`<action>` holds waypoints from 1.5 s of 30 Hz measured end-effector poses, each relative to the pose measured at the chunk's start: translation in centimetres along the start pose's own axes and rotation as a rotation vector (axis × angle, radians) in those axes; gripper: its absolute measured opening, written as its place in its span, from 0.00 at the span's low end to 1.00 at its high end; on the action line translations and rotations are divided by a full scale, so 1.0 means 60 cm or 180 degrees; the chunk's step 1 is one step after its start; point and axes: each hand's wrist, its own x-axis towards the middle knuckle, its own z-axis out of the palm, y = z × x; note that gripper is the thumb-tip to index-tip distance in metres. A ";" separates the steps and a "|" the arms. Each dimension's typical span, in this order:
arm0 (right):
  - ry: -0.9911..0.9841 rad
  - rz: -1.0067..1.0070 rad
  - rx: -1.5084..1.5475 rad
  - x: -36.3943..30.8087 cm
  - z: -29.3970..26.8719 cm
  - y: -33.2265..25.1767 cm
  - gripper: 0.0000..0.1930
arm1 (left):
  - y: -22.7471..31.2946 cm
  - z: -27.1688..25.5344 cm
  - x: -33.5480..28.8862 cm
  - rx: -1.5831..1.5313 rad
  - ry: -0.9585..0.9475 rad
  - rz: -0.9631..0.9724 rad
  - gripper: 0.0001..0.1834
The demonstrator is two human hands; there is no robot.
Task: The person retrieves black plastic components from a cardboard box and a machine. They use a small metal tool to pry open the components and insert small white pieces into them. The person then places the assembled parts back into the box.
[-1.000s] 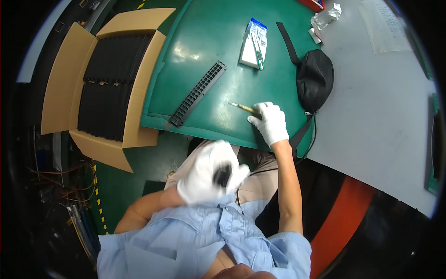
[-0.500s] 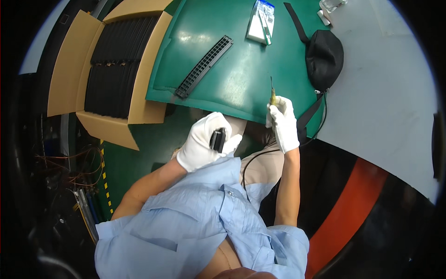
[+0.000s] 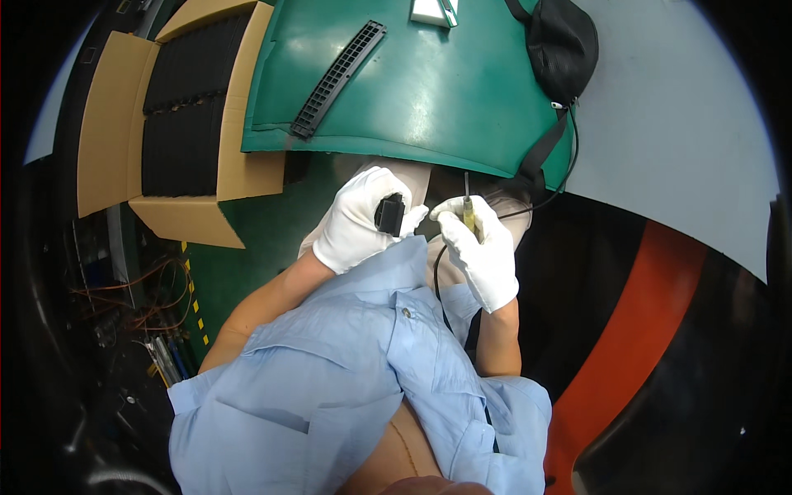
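Note:
In a white glove, my left hand (image 3: 353,221) is closed round a small black plastic piece (image 3: 389,214), whose end sticks out between thumb and fingers. Most of that piece is hidden in the palm. My right hand (image 3: 484,257), also gloved, grips a slim screwdriver-like tool (image 3: 469,216) by its yellowish handle, the thin metal shaft pointing away from me. Both hands are above my lap, just in front of the bench edge, a small gap apart. A long black slotted plastic strip (image 3: 338,80) lies slantwise on the green mat (image 3: 429,107) beyond them.
At left stands an open cardboard box (image 3: 111,124) packed with black strips (image 3: 183,144). A black pouch (image 3: 563,49) with a strap and cable lies at the mat's right side. A white box (image 3: 431,11) is at the top, beside a grey surface (image 3: 676,124).
My right hand has drawn back toward me and left, bringing the tool nearer my left hand. My left hand still holds the black piece. The bench sits higher in view.

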 end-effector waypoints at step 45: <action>0.0165 -0.2174 -0.1590 -0.056 0.062 0.028 0.18 | 0.023 -0.020 0.030 -0.3515 0.0547 -0.2930 0.17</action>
